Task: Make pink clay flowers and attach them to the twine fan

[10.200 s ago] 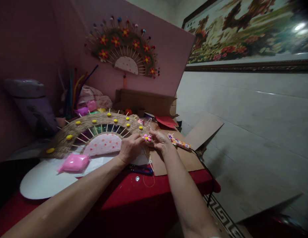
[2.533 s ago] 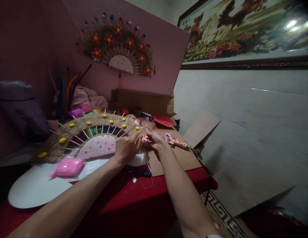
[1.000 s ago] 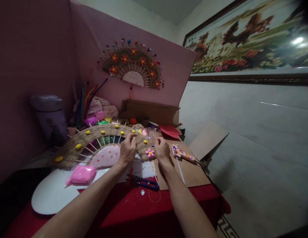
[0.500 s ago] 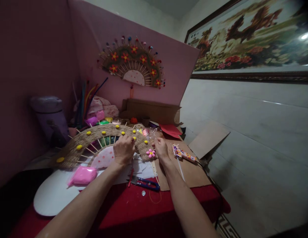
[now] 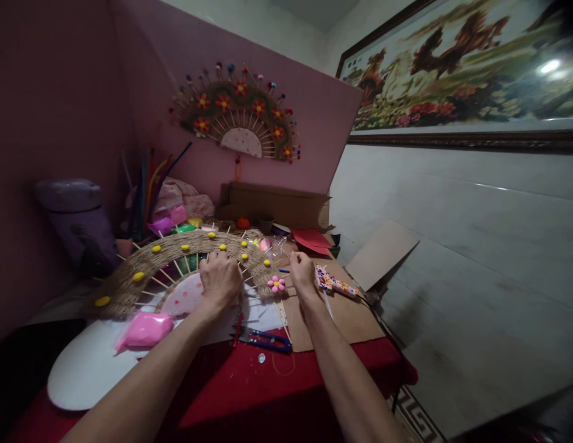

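A fan-shaped piece of woven twine (image 5: pixel 166 258) on thin sticks lies on the table, dotted with yellow ovals and bearing one pink flower (image 5: pixel 276 283) near its right end. Over its inner part is my left hand (image 5: pixel 220 278), fingers curled down and closed; whatever they hold is hidden. My right hand (image 5: pixel 303 271) is closed in a pinch just right of the fan, above brown cardboard (image 5: pixel 351 325). What its fingertips grip is too small to make out. Below the hands lie blue-handled snips (image 5: pixel 268 340).
A pink clay packet (image 5: pixel 145 330) and white oval board (image 5: pixel 78 363) are at the left. The flower-patterned glue gun (image 5: pixel 335 283) with its cord lies right of my right hand. Behind stand a purple bottle (image 5: pixel 78 221) and cardboard (image 5: pixel 277 206); a finished fan (image 5: pixel 242 111) hangs above.
My left hand has shifted left over the fan, away from the yellow ovals near its right end. My right hand has risen slightly, and the hands are farther apart. The view has turned slightly right.
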A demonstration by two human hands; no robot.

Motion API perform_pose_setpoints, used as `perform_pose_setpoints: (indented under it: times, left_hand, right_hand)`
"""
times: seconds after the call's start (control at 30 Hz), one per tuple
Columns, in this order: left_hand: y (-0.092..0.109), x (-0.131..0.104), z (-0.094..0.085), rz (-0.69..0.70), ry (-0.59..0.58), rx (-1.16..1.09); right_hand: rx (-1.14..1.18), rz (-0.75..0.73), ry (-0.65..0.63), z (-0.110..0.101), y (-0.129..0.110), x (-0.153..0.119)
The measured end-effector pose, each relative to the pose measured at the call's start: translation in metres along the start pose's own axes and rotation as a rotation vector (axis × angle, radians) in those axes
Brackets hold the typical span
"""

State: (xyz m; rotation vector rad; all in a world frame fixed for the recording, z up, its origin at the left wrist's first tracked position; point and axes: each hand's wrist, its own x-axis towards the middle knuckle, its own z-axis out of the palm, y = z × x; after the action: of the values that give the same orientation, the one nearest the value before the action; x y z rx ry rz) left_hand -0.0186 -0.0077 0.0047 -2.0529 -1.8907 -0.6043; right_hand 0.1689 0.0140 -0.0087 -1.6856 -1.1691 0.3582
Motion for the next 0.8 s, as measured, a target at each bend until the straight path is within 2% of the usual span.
perform_pose_setpoints:
  times: [0.13, 0.33, 0.5, 0.6, 0.8]
  left_hand:
    - [0.001, 0.0, -0.001, -0.01, 0.053, 0.003]
    - [0.0, -0.001, 0.0, -0.019, 0.08, -0.022]
    - [-0.002, 0.0, -0.001, -0.023, 0.113, -0.029]
    - [-0.002, 0.001, -0.002, -0.027, 0.134, -0.041]
    - [0.0, 0.001, -0.004, -0.019, 0.171, -0.057]
  right_hand:
    - [-0.044, -0.016, -0.037, -0.005, -0.017, 0.024]
    - [-0.02, -0.023, -0.21, 0.016, -0.035, 0.07]
    - [0.021, 0.083, -0.383, 0.026, -0.036, 0.079]
    - [0.051, 0.153, -0.494, 0.016, -0.033, 0.078]
    - [0.107, 0.239, -0.586, -0.019, -0.017, 0.073]
